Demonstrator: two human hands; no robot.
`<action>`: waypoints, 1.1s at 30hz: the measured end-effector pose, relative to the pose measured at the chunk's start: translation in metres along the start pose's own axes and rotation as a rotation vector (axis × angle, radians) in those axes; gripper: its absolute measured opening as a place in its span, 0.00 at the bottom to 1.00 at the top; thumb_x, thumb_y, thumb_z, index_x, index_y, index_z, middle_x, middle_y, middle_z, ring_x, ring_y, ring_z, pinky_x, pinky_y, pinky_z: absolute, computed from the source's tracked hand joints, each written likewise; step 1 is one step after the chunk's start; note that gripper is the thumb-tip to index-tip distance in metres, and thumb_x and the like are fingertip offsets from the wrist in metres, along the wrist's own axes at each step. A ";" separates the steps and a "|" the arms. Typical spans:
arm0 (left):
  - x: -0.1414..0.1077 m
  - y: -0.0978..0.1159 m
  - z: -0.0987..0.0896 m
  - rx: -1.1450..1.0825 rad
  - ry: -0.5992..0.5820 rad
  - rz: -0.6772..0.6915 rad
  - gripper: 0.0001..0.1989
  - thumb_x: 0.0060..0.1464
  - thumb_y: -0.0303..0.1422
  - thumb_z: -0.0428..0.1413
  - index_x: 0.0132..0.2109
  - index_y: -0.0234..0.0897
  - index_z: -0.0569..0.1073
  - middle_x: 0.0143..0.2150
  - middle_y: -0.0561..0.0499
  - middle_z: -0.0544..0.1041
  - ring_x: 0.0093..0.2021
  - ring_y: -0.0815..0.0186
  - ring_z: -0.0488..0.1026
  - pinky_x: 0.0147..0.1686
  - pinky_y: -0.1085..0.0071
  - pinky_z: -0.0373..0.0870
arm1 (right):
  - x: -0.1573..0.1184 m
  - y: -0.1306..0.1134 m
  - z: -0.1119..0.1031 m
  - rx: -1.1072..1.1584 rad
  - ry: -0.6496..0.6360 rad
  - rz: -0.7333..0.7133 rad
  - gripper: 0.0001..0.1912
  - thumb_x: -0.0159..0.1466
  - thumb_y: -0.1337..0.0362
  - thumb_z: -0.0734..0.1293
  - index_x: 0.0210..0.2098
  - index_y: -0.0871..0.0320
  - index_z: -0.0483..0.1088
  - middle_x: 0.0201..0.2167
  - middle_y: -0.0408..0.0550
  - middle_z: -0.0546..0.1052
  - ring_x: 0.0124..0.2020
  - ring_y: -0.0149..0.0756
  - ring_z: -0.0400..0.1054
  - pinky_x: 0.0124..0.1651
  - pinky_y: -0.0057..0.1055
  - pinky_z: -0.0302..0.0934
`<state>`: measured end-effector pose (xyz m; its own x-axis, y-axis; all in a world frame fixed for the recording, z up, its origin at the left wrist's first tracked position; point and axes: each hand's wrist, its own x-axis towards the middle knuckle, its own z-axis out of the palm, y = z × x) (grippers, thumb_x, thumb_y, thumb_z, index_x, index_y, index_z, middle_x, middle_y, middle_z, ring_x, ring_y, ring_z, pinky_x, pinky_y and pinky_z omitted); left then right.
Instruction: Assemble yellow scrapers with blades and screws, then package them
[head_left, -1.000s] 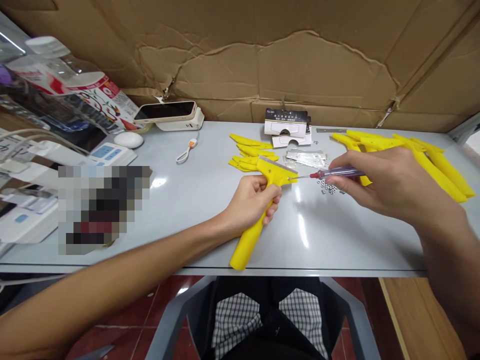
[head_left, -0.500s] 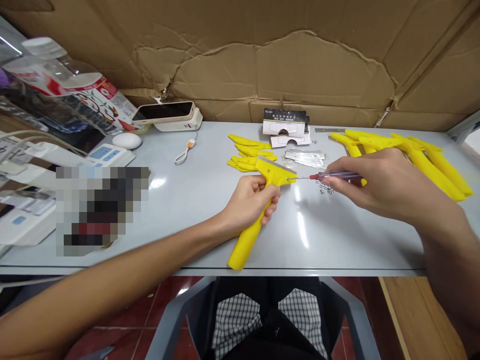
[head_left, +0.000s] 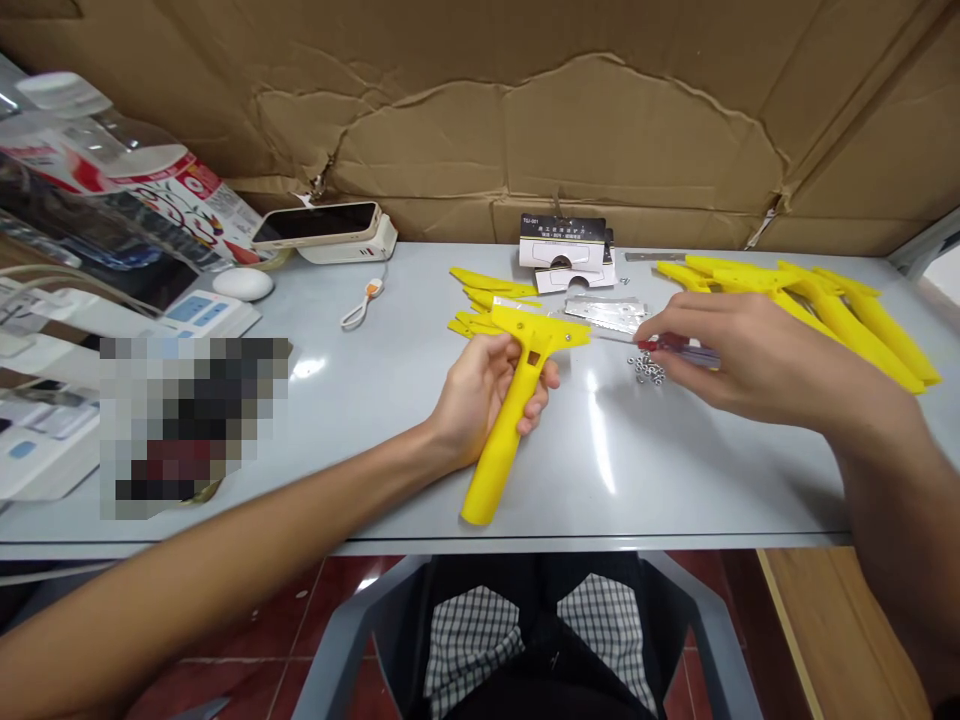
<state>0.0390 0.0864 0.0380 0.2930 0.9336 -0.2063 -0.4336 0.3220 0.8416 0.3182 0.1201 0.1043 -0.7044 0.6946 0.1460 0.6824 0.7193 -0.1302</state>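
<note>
Screwdriver with a red-and-clear plastic handle (head_left: 679,350), its thin shaft blurred, pinched in the right hand (head_left: 739,355); left hand (head_left: 480,395) clamps a yellow plastic scraper (head_left: 499,465), hands apart.

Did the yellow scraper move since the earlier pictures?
Yes. The scraper turned: its handle now points more squarely at the table's front edge, and its head sits more level with that edge.

bright, even indoor light falls on the glossy grey table (head_left: 420,500), leaving pale streaks of glare near the middle and a soft shadow under the right hand (head_left: 739,355), which is motion-blurred. the wide lens bows the cardboard backing (head_left: 637,130) toward the edges, and a pixelated patch (head_left: 191,425) hides part of the left side.
</note>
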 end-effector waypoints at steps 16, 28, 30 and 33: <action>0.003 -0.003 -0.003 -0.167 0.035 -0.017 0.19 0.55 0.29 0.75 0.49 0.32 0.77 0.37 0.46 0.83 0.34 0.66 0.80 0.36 0.71 0.81 | 0.000 0.029 0.004 -0.229 -0.286 0.518 0.11 0.67 0.57 0.67 0.42 0.53 0.81 0.35 0.56 0.81 0.33 0.52 0.73 0.34 0.45 0.60; 0.002 -0.002 0.002 -0.099 0.137 -0.006 0.12 0.59 0.27 0.72 0.46 0.35 0.77 0.41 0.52 0.79 0.35 0.70 0.79 0.37 0.74 0.80 | -0.013 0.072 0.038 -0.224 0.017 0.266 0.07 0.63 0.57 0.74 0.33 0.51 0.79 0.23 0.47 0.75 0.20 0.37 0.62 0.25 0.37 0.55; 0.004 -0.002 0.002 -0.082 0.163 -0.008 0.09 0.63 0.28 0.68 0.47 0.35 0.78 0.44 0.50 0.80 0.35 0.70 0.79 0.36 0.73 0.80 | -0.011 0.068 0.034 -0.253 0.002 0.277 0.08 0.64 0.54 0.75 0.34 0.51 0.79 0.23 0.46 0.74 0.19 0.37 0.61 0.24 0.36 0.53; 0.005 -0.003 0.002 -0.069 0.174 -0.016 0.04 0.66 0.25 0.63 0.47 0.34 0.78 0.45 0.48 0.81 0.35 0.68 0.79 0.38 0.70 0.81 | -0.005 0.054 0.025 -0.280 0.006 0.264 0.09 0.67 0.53 0.73 0.37 0.51 0.81 0.26 0.49 0.78 0.21 0.38 0.64 0.25 0.37 0.53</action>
<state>0.0435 0.0895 0.0360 0.1509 0.9394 -0.3080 -0.4891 0.3417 0.8025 0.3540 0.1558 0.0716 -0.4966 0.8551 0.1491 0.8678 0.4849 0.1092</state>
